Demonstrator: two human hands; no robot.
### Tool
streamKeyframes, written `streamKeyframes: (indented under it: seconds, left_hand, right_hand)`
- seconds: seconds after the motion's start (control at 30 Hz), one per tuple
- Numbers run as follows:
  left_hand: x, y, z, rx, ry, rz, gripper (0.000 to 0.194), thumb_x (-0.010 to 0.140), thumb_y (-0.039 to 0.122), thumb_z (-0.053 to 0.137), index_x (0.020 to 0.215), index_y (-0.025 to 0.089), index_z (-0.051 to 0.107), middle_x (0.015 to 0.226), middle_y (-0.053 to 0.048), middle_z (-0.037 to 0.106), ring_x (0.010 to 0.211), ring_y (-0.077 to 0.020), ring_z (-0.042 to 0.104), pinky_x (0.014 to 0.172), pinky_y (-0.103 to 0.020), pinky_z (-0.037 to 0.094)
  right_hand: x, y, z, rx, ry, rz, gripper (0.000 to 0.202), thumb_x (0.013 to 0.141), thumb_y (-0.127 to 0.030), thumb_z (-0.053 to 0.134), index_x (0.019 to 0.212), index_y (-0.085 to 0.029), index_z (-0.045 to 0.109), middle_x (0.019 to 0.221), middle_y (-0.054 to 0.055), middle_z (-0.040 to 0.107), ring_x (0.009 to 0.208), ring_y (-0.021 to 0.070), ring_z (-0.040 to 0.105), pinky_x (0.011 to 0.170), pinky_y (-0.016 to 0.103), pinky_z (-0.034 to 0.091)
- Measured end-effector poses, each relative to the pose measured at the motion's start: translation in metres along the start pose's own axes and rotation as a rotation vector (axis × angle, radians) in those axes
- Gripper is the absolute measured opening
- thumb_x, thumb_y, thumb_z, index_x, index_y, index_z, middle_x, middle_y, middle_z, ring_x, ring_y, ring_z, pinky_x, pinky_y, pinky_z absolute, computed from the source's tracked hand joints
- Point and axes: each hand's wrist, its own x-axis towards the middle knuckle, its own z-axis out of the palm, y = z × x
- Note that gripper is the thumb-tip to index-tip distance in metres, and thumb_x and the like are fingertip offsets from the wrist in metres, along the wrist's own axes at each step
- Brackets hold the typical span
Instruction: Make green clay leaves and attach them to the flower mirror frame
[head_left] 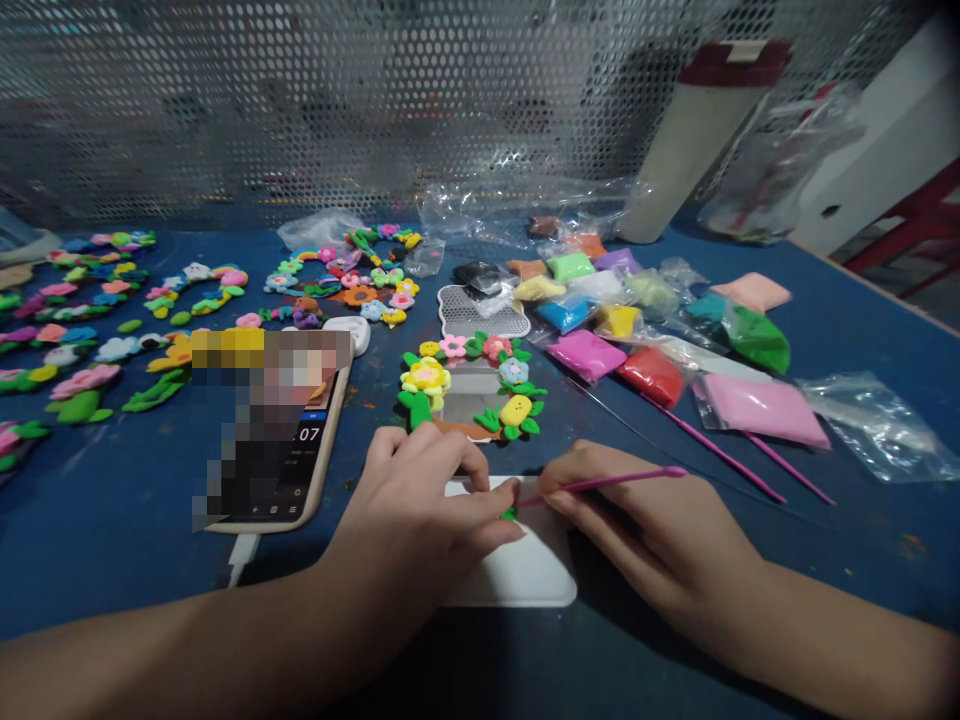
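My right hand (622,510) is closed around a thin pink modelling tool (622,482), held like a pen. Its tip meets a small piece of green clay (508,514) on a white board (517,572). My left hand (431,500) rests over the board, its thumb and index finger pinching at that green clay, which they partly cover. Just beyond my hands lies a small mirror (469,395), its rim decorated with clay flowers, green leaves and a brown strip along the near edge.
A charging phone (319,445) lies left of my hands. Flower-decorated clay rings (196,290) spread across the left and back. Bagged coloured clay (585,355), more pink tools (720,450) and a grey mesh piece (484,312) lie ahead and right. A tall bottle (694,140) stands behind.
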Motion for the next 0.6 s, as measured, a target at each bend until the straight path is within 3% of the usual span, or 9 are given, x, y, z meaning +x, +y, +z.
streamKeyframes:
  seconds: [0.17,0.33,0.6]
  left_hand:
    - [0.0008,-0.0007,0.0000,-0.010,0.021,0.025,0.011,0.084,0.036,0.064,0.079,0.028,0.069,0.078,0.003,0.059,0.072,-0.0145,0.047,0.066,-0.032,0.022]
    - [0.0005,-0.0005,0.0008,-0.013,0.006,-0.014,0.006,0.082,0.035,0.066,0.082,0.030,0.070,0.076,0.003,0.058,0.069,-0.0142,0.045,0.066,-0.032,0.022]
    - [-0.0025,-0.0007,0.0000,-0.015,-0.006,-0.015,0.007,0.079,0.030,0.070,0.086,0.030,0.071,0.078,0.002,0.059,0.070,-0.0147,0.047,0.067,-0.032,0.024]
  right_hand:
    - [-0.0022,0.0029,-0.0016,0.034,-0.020,0.001,0.020,0.089,-0.006,0.042,0.089,-0.020,0.056,0.079,0.002,0.064,0.068,0.0118,0.061,0.062,0.021,0.051]
    - [-0.0013,0.0009,-0.0063,0.090,0.069,0.031,0.017,0.088,-0.007,0.046,0.085,-0.020,0.056,0.077,-0.001,0.062,0.070,0.0093,0.060,0.064,0.017,0.049]
    - [-0.0034,-0.0005,-0.0004,0.066,0.025,-0.049,0.018,0.087,-0.005,0.047,0.090,-0.018,0.058,0.076,0.001,0.065,0.067,0.0094,0.061,0.063,0.018,0.050]
